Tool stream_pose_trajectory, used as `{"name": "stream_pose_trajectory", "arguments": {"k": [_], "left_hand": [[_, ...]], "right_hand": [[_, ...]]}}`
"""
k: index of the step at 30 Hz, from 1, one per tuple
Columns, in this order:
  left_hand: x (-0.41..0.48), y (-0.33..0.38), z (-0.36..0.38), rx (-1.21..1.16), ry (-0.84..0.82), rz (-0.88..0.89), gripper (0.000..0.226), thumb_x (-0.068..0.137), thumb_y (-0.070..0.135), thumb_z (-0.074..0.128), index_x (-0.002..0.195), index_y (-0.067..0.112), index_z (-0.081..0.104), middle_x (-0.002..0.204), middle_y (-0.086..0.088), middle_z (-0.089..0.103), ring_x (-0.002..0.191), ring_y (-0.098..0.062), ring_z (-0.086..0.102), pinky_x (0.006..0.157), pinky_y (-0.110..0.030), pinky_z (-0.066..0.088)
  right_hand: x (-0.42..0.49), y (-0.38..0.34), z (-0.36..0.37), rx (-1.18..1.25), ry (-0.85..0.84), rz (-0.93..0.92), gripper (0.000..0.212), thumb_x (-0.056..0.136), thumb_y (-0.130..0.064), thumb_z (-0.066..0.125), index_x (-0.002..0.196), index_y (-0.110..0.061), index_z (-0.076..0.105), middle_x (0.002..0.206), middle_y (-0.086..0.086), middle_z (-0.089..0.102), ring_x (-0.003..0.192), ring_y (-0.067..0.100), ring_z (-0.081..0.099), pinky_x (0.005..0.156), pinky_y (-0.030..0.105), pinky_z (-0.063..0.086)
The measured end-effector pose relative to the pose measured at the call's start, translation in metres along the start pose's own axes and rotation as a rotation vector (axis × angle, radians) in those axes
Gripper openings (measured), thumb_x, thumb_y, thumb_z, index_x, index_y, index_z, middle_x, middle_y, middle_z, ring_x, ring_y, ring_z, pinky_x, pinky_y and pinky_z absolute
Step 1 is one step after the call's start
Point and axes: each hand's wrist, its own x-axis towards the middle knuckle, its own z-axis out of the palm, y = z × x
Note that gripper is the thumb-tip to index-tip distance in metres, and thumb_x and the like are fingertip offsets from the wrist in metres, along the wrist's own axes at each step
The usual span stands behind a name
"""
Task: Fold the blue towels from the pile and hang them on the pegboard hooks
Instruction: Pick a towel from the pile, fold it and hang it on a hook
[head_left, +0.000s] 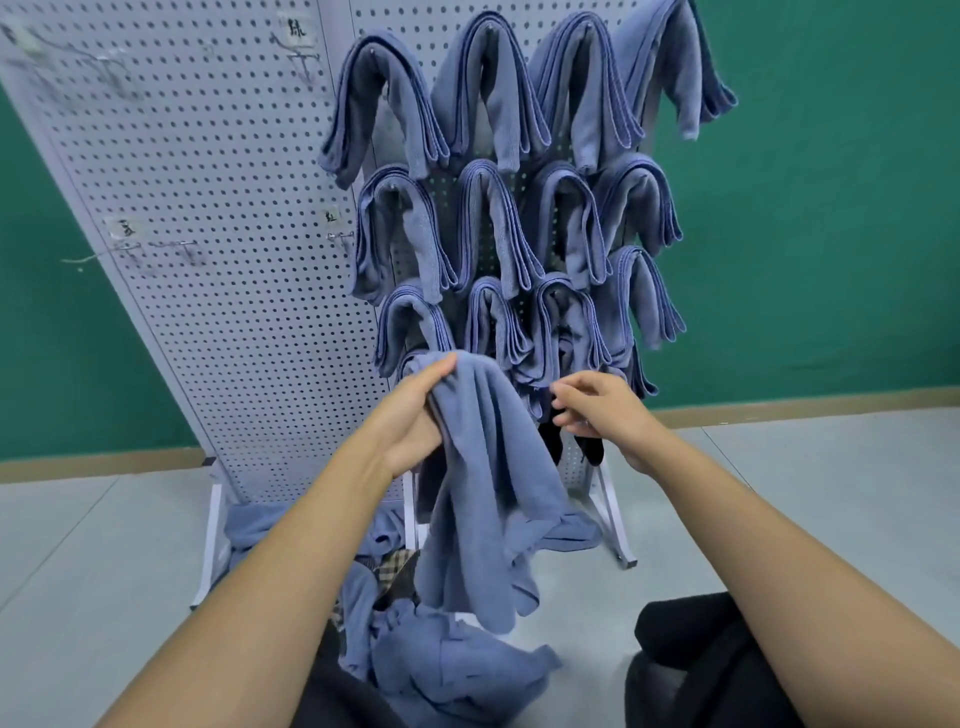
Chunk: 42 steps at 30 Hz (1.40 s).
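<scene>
Towel in hand (483, 467): unfolded, hanging loose in front of the lower edge of the pegboard's right panel, its bottom end just above the pile. My left hand (415, 415) grips it at the top, fingers and thumb clamped round the bunched upper edge. Right hand (597, 410) is just beside it and not touching the cloth. Its fingers are half-bent and apart, with nothing between them that I can make out.

Pile (441, 660) of crumpled blue towels sits on the floor (104, 545) at the foot of the pegboard, spreading from between the white legs (210, 540) towards me. A bit of checked cloth (395, 569) shows in the middle of it.

Pegboard (208, 208) is grey, two panels, tilted in this wide view. Right panel is packed with folded towels (493, 93) draped over hooks in about three rows of four, down to its lower edge. Something black (550, 441) hangs under the lowest row, just behind my right hand — can't tell what. Left panel has bare wire hooks (340, 236) and small paper labels (301, 28), text unreadable.

Green wall (831, 208) behind. Dark trouser knees (691, 649) at the bottom right corner.
</scene>
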Motion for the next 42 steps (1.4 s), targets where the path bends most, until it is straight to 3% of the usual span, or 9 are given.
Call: {"name": "stream_pose_trajectory", "arguments": {"k": [8,12,16,19,23,28,32,37,42], "left_hand": [[-0.002,0.017,0.006,-0.158,-0.002,0.164,0.030,0.099,0.029,0.048,0.114,0.008,0.064,0.118,-0.011,0.067,0.115,-0.018,0.061,0.101,-0.032,0.045],[-0.002,0.021,0.008,-0.182,-0.012,0.203,0.035,0.099,0.028,0.048,0.086,0.014,0.077,0.100,-0.007,0.072,0.099,-0.015,0.068,0.094,-0.031,0.050],[-0.003,0.021,0.008,-0.227,0.002,0.222,0.035,0.098,0.027,0.049,0.082,0.016,0.078,0.097,-0.005,0.072,0.098,-0.014,0.068,0.091,-0.029,0.052],[-0.007,0.022,0.007,-0.167,0.025,0.193,0.027,0.098,0.028,0.050,0.105,0.009,0.069,0.107,-0.009,0.069,0.106,-0.017,0.065,0.098,-0.030,0.049],[-0.009,0.024,-0.005,-0.040,0.137,0.156,0.050,0.094,0.045,0.051,0.119,0.004,0.064,0.117,-0.014,0.067,0.112,-0.022,0.063,0.103,-0.037,0.046],[-0.009,0.023,-0.029,0.162,0.396,0.133,0.046,0.097,0.048,0.043,0.098,0.009,0.069,0.088,-0.006,0.074,0.087,-0.018,0.068,0.080,-0.032,0.053],[-0.004,0.018,-0.046,0.296,0.531,0.131,0.024,0.099,0.028,0.049,0.101,0.006,0.060,0.098,-0.010,0.067,0.087,-0.019,0.061,0.079,-0.032,0.051],[-0.002,0.019,-0.055,0.223,0.591,0.143,0.014,0.094,0.022,0.059,0.095,0.008,0.061,0.090,-0.007,0.067,0.077,-0.017,0.063,0.072,-0.032,0.054],[-0.001,0.025,-0.062,-0.013,0.492,0.103,0.018,0.095,0.020,0.058,0.099,0.004,0.063,0.093,-0.010,0.067,0.082,-0.019,0.065,0.081,-0.032,0.056]], "right_hand": [[-0.008,0.007,0.007,0.025,-0.121,0.225,0.043,0.097,-0.043,0.047,0.101,-0.003,0.062,0.085,0.008,0.057,0.070,0.017,0.053,0.059,0.020,0.048],[0.000,0.012,0.015,0.094,-0.185,0.337,0.053,0.093,-0.054,0.048,0.100,-0.005,0.065,0.093,0.010,0.069,0.080,0.021,0.065,0.087,0.036,0.055],[0.001,0.008,0.027,0.224,-0.297,0.459,0.039,0.091,-0.049,0.056,0.096,-0.011,0.063,0.084,0.006,0.070,0.079,0.020,0.066,0.077,0.031,0.056],[0.003,0.003,0.036,0.285,-0.223,0.408,0.014,0.092,-0.028,0.062,0.094,-0.014,0.063,0.075,0.001,0.064,0.070,0.013,0.061,0.061,0.024,0.051],[0.011,-0.006,0.029,0.520,0.043,0.297,0.009,0.089,-0.020,0.066,0.086,-0.012,0.063,0.078,0.002,0.061,0.073,0.014,0.056,0.071,0.026,0.051],[0.013,-0.011,0.005,0.619,0.144,0.217,0.021,0.088,-0.029,0.066,0.098,-0.011,0.065,0.084,0.002,0.067,0.076,0.016,0.062,0.063,0.027,0.049],[0.014,-0.012,-0.007,0.595,0.169,0.216,0.018,0.091,-0.028,0.063,0.101,-0.014,0.065,0.082,0.000,0.065,0.073,0.016,0.055,0.064,0.027,0.043],[0.015,-0.011,-0.017,0.584,0.154,0.161,0.007,0.094,-0.013,0.057,0.092,-0.014,0.064,0.082,0.002,0.064,0.072,0.012,0.055,0.070,0.023,0.047],[0.014,-0.005,-0.027,0.560,0.199,0.133,0.018,0.089,-0.008,0.064,0.106,-0.008,0.060,0.075,0.003,0.060,0.059,0.012,0.052,0.053,0.022,0.048]]}}
